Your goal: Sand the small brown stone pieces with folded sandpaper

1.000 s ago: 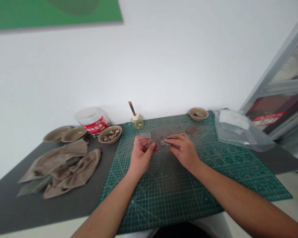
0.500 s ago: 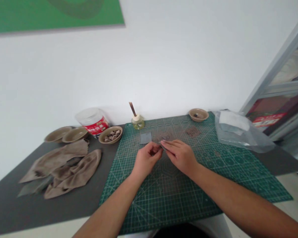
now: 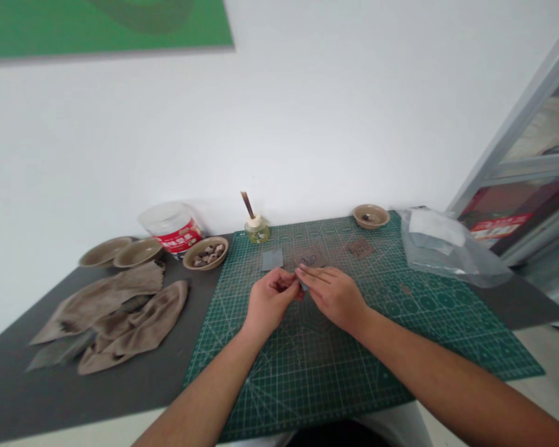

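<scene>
My left hand (image 3: 270,301) and my right hand (image 3: 333,297) meet at the middle of a green cutting mat (image 3: 447,335). Between their fingertips they pinch a small grey piece (image 3: 302,284), mostly hidden by my fingers. Just beyond my fingers lies a brown cut-out sheet (image 3: 312,259) with dark marks on it. A second brown piece (image 3: 360,248) sits farther right. A grey square (image 3: 272,259) lies beyond my left hand.
On the dark table (image 3: 32,397), left of the mat, are crumpled tan cloths (image 3: 116,316), a bowl of small brown pieces (image 3: 205,253), and two shallow bowls (image 3: 121,252). A red-labelled tub (image 3: 172,228), a glass bottle with a stick (image 3: 257,230), a small bowl (image 3: 371,216) and a plastic bag (image 3: 447,248) stand behind.
My hands have drawn closer together and slightly toward me, leaving the brown sheet and grey square uncovered. The small grey piece stays pinched between them.
</scene>
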The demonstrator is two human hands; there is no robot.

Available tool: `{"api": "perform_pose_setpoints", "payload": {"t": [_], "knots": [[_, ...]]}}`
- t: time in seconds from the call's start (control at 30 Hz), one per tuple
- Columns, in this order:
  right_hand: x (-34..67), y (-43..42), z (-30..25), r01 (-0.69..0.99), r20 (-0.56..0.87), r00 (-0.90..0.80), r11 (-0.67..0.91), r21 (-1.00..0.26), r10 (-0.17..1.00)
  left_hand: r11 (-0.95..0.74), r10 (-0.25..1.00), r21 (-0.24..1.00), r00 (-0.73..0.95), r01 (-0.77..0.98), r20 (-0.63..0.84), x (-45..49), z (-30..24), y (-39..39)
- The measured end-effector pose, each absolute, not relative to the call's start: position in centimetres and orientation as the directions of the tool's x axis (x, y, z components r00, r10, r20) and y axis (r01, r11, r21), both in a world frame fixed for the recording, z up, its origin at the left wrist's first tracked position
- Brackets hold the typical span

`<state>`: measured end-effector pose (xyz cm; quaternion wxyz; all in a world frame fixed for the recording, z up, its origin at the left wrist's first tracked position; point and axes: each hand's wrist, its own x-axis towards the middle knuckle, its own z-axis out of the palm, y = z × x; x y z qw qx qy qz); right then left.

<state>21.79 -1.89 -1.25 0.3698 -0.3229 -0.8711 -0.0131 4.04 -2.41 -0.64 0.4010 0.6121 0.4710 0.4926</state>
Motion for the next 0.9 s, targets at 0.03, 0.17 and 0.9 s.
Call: {"api": "perform_pose_setpoints", "payload": {"t": [0.03, 0.17, 0.9], "knots": [[21.82, -1.88, -1.24, 0.566, 0.652, -0.513, 0.791, -0.231, 0.558, -0.230, 0.973, 0.959, 0.077, 0.166, 0.220, 4.03, -0.65, -2.41], [21.98, -1.83, -1.26, 0.533, 0.670, -0.505, 0.807, -0.254, 0.545, -0.230, 0.973, 0.963, 0.065, 0.139, 0.223, 4.06, -0.59, -2.49], [21.84, -2.20, -1.41, 0.491, 0.650, -0.414, 0.758, -0.430, 0.637, -0.233, 0.968, 0.972, 0.093, -0.031, 0.235, 4.65, -0.17, -2.53]]}}
